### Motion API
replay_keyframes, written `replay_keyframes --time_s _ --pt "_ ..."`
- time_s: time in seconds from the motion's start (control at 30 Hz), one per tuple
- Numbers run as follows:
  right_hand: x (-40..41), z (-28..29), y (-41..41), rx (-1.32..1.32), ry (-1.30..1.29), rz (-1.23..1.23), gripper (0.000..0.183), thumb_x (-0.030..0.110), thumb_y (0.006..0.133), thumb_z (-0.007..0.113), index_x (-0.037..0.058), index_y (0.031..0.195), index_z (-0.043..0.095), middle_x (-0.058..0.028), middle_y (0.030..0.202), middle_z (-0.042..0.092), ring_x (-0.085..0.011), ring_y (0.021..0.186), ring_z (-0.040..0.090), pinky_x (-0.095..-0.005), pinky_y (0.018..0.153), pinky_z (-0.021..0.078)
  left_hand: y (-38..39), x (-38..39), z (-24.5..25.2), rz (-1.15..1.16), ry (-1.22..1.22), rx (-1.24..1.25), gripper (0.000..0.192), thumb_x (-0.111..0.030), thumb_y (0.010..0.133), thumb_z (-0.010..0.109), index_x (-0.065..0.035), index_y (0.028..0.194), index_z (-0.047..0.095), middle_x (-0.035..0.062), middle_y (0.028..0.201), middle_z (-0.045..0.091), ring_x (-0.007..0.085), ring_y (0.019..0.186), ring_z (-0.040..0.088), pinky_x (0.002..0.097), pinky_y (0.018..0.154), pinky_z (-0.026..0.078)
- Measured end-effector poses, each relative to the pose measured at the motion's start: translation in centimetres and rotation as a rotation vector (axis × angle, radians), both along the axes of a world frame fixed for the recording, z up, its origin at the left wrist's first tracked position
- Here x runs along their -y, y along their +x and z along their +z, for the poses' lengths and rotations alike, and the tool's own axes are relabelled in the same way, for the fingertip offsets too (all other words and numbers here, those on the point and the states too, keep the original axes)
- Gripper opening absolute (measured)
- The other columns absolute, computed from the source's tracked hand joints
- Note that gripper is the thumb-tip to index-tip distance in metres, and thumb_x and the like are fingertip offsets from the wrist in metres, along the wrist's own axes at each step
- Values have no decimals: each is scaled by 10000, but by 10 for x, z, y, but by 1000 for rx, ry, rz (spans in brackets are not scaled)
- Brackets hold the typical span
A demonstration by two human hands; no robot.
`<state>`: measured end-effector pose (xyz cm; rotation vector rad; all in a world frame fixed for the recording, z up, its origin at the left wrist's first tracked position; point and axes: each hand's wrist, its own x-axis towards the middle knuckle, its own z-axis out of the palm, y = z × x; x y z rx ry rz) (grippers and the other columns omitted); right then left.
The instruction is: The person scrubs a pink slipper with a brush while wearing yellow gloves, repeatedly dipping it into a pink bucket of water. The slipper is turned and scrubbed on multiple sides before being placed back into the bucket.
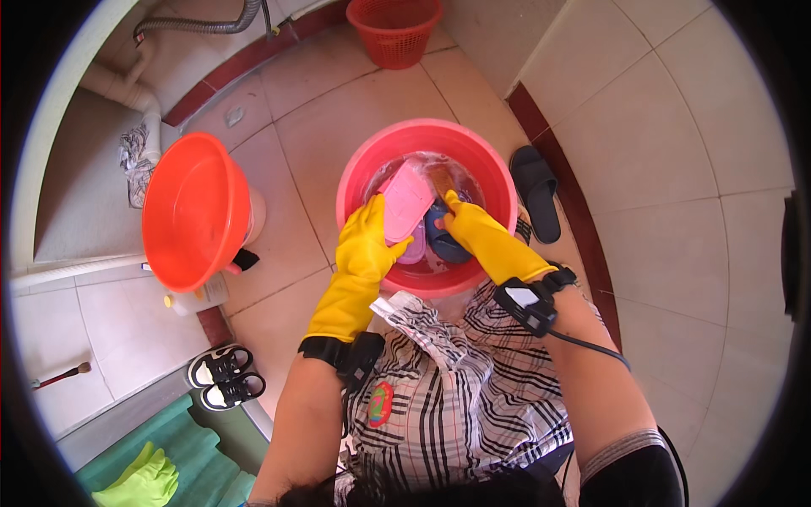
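Note:
Both my hands wear yellow rubber gloves over a round pink plastic basin [429, 130] of sudsy water. With my left hand [367, 244] I hold a pink slipper [407, 201], tilted, its sole facing up. My right hand [472, 228] grips a brown scrubbing brush [441, 179] just right of the slipper; most of its handle is hidden by the glove. Beneath my right hand lies a dark blue slipper [448, 246] in the water. Part of a purple slipper [415, 248] shows under the pink one.
An orange basin [196, 212] rests tilted at the left, near a plastic jug [206, 296]. A red basket [396, 38] stands at the back. Black slippers [537, 193] lie by the right wall, small shoes [226, 378] at lower left, green gloves [142, 478] beyond them.

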<state>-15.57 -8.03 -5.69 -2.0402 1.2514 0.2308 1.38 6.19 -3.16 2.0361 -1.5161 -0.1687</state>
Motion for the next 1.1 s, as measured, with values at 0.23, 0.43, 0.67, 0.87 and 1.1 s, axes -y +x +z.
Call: replay_keyframes --time_s 0.23,0.43,0.67,0.87,1.1 --pt "-9 6 9 108 349 -362 538 287 919 502 100 1416 418 -141 927 667 -224 586 617 -330 552 502 -3 -1 0 11 70 46 687 -365 667 805 -52 1240 590 186 1259 581 388 1115 553 429 990 422" --pt "-44 64 -2 163 469 -88 552 340 934 515 177 1447 395 -119 836 646 -188 548 584 -280 535 493 -2 -2 -5 -1 83 27 659 -384 672 796 -90 1232 612 177 1286 568 396 1130 542 428 998 417" --pt "-25 89 14 126 444 -125 511 316 951 484 124 1418 410 -125 771 629 -233 562 606 -314 528 487 -3 -3 -8 2 24 58 645 -372 658 801 -75 1203 627 195 1262 578 392 1111 552 429 984 428" --pt "-32 50 -5 238 258 -96 521 327 939 500 103 1404 427 -178 823 643 -256 588 627 -322 539 493 -3 0 -5 1 82 52 642 -383 668 798 -78 1205 625 193 1283 566 391 1124 547 431 991 423" --pt "-8 45 30 147 260 -38 460 324 946 462 30 1298 494 -245 908 656 -318 684 670 -352 605 514 -3 -1 2 -5 140 37 672 -381 675 785 -58 1232 594 218 1300 540 397 1156 525 430 1011 408"
